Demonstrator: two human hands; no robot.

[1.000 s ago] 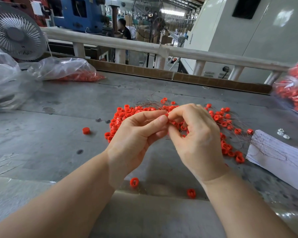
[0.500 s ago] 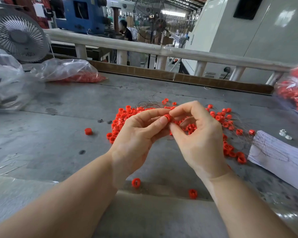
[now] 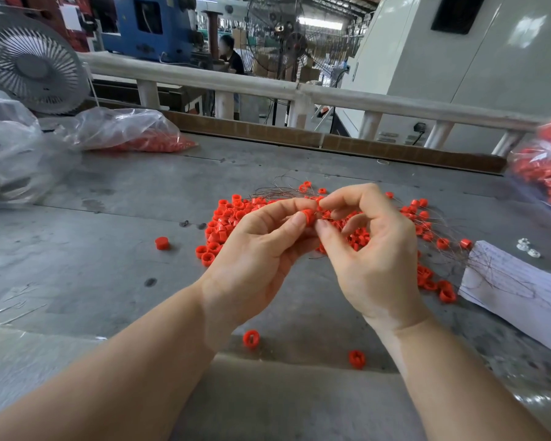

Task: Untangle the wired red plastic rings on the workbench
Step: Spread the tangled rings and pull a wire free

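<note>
Raised above the grey workbench (image 3: 77, 265), just short of centre: left hand (image 3: 255, 259) pinching one red plastic ring (image 3: 308, 217) between thumb and forefinger. Right hand (image 3: 372, 249) meeting it from 3 o'clock, thumb and forefinger tips closed at the ring's edge, apparently on its thin wire, though too fine to confirm; other fingers loosely curled.

Behind the hands, toward 12 o'clock: main heap of wired rings (image 3: 229, 218), packed close, dark wire strands (image 3: 277, 190) looping out of its far side. Trailing off toward 3 o'clock: more rings strung on wires, reaching a white paper sheet (image 3: 516, 294).

Already loose, by the look of it: single rings at 9 o'clock (image 3: 162, 243), and two near 6 o'clock (image 3: 251, 338) (image 3: 357, 359).

Judged early in the job: a few rings freed, the bulk of the heap tangled and waiting. At 10 o'clock and the far 3 o'clock edge, clear plastic bags (image 3: 134, 135) holding further red parts.
</note>
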